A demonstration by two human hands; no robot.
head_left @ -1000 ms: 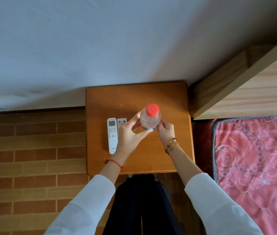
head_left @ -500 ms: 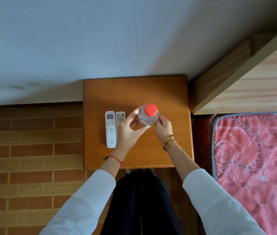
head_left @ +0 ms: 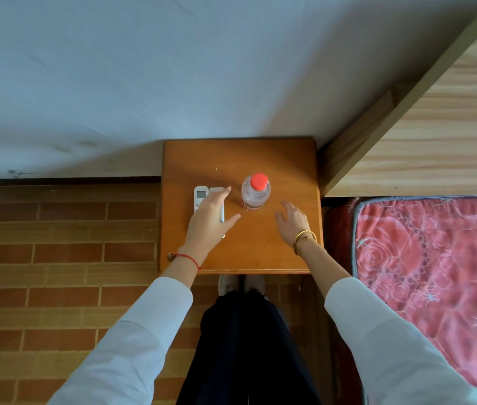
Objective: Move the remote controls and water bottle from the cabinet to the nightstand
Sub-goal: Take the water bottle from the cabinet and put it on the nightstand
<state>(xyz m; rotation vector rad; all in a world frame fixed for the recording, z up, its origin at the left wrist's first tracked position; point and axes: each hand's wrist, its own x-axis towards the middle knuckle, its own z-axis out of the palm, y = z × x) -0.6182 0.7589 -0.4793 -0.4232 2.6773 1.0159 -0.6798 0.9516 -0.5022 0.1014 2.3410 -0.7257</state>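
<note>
- Where the pale wall [head_left: 173,68] meets the brick-patterned floor [head_left: 56,229], a wooden nightstand [head_left: 240,159] stands, its far edge against the wall.
- Light wooden bed frame [head_left: 435,127] to the right of the nightstand; red floral mattress [head_left: 435,258] at near right.
- Water bottle [head_left: 255,192], clear with red cap, stands upright on the nightstand top, roughly central.
- Two remote controls [head_left: 201,194], white, lie side by side left of the bottle; the near parts are hidden under the left hand.
- Change: half a second ago both hands held the bottle; now both have let go and drawn apart, and the bottle stands alone.
- Left hand [head_left: 211,220]: open, fingers straight, spread over the remotes, just left of the bottle and not touching it. Red cord at the wrist.
- Right hand [head_left: 292,220]: open, fingers relaxed, holding nothing, near and to the right of the bottle, clear of it. Gold bangle [head_left: 305,236] at the wrist.
- White sleeves [head_left: 143,331] and dark trousers [head_left: 246,346] fill the near edge.
</note>
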